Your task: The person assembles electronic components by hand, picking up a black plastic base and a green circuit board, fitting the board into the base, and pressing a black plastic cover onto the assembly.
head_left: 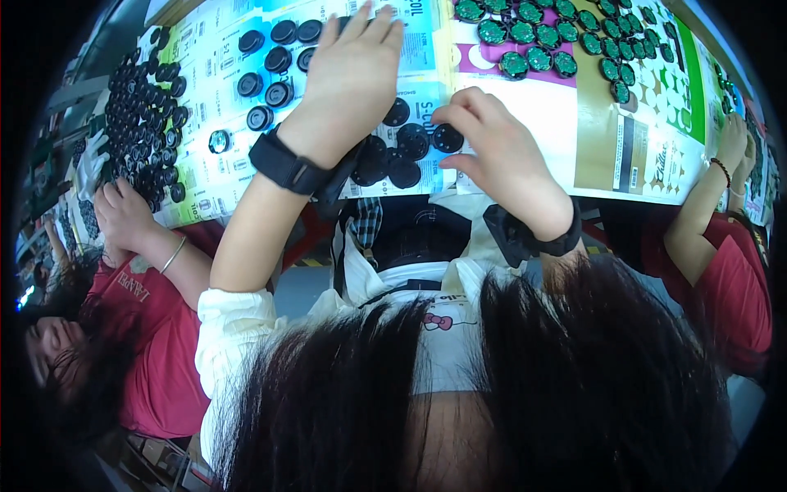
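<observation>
My left hand (357, 86) reaches over the far part of the table, its fingers stretched out above black round housings. What lies beneath its fingertips is mostly hidden. Close to it, several black ring-shaped housings (279, 60) are laid out in loose rows. My right hand (504, 148) is to the right of a small pile of black round discs (403, 170). Its thumb and index finger curve about the edges of one black disc (448, 138) with small holes. A black band circles each of my wrists.
Round green circuit boards in black housings (539, 59) stand in rows at the far right. One more green-board piece (219, 141) lies left. A large heap of black parts (143, 115) covers the table's left end. People in red shirts work on both sides, at left (164, 353) and right (721, 279).
</observation>
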{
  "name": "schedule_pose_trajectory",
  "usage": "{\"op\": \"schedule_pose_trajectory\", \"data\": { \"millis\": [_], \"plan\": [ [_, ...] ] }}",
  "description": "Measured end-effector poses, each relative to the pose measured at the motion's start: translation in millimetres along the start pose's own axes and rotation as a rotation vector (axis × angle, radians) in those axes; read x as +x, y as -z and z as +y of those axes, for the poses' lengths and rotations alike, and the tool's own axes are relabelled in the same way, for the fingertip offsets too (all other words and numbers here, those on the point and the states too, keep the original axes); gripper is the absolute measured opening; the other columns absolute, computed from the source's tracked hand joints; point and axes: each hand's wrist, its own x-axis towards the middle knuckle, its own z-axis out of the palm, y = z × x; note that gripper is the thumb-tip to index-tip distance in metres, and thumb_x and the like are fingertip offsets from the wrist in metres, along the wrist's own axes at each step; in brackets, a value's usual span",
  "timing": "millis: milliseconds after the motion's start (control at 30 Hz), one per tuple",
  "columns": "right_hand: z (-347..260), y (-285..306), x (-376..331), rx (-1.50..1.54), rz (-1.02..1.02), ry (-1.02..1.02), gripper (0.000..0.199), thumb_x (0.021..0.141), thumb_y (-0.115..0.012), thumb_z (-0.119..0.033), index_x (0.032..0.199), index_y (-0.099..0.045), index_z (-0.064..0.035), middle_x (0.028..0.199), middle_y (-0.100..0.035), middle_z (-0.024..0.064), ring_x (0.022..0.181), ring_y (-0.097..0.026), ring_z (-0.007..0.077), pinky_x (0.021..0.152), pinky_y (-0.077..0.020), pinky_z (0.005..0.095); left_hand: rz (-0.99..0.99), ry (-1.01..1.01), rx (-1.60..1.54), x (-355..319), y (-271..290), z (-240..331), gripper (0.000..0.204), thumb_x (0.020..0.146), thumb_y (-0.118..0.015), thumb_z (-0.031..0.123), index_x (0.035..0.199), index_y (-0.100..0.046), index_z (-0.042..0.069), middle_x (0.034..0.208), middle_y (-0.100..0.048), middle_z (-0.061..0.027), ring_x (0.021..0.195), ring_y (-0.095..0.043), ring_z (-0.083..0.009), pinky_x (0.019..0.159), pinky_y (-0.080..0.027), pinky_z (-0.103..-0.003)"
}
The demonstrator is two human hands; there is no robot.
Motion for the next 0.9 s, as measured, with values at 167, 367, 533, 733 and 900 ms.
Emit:
{"op": "schedule_pose_trajectory", "data": {
  "millis": [167, 367, 533, 733, 900],
  "plan": [
    [9, -4, 0, -0.101, -0.006, 0.027, 0.032, 0.063, -0.064, -0.006, 0.092, -0.052, -0.0036, 0.088, -0.048, 0.0084, 0.083, -0.05, 0.0264, 0.067, -0.0425, 0.0318, -0.52, 0.268, 0.136, 65, 20, 28, 0.028, 0.067, -0.054, 0.009, 0.092, -0.054, -0.003, 0.094, -0.053, -0.0178, 0.093, -0.049, -0.0316, 0.077, -0.041, -0.034],
    [19, 1, -5, -0.081, 0.155, -0.002, 0.022, 0.07, -0.059, -0.003, 0.091, -0.055, -0.0022, 0.079, -0.053, 0.0101, 0.073, -0.054, 0.0247, 0.063, -0.0441, 0.0288, -0.398, 0.31, -0.334, 71, -41, 22, 0.016, 0.066, -0.059, 0.011, 0.076, -0.054, 0.0, 0.077, -0.054, -0.0167, 0.079, -0.053, -0.0333, 0.067, -0.043, -0.038],
    [15, 31, -14, 0.109, 0.377, -0.105, 0.02, 0.074, -0.056, 0.0, 0.094, -0.056, 0.0006, 0.073, -0.055, 0.0095, 0.065, -0.056, 0.019, 0.059, -0.0445, 0.025, -0.43, 0.358, -0.315, 78, -37, 30, 0.014, 0.067, -0.059, 0.009, 0.077, -0.054, 0.0, 0.076, -0.055, -0.0191, 0.075, -0.054, -0.034, 0.066, -0.043, -0.039],
    [0, 44, -17, 0.798, 0.625, -0.226, 0.021, 0.076, -0.056, 0.002, 0.096, -0.057, 0.0032, 0.075, -0.057, 0.0071, 0.064, -0.056, 0.0115, 0.058, -0.0447, 0.0206, -0.501, 0.476, -0.588, 89, 7, 37, 0.021, 0.071, -0.058, 0.007, 0.09, -0.054, -0.001, 0.073, -0.057, -0.0182, 0.074, -0.057, -0.0287, 0.065, -0.045, -0.033],
    [-8, 46, -13, 0.869, 0.665, -0.154, 0.018, 0.076, -0.057, 0.002, 0.093, -0.059, 0.0037, 0.075, -0.058, 0.0082, 0.063, -0.057, 0.0119, 0.057, -0.0455, 0.0195, -0.505, 0.982, -1.319, 71, 29, 61, 0.019, 0.08, -0.05, 0.005, 0.098, -0.054, -0.001, 0.079, -0.059, -0.0098, 0.069, -0.059, -0.0149, 0.061, -0.046, -0.022]
  ]
}}
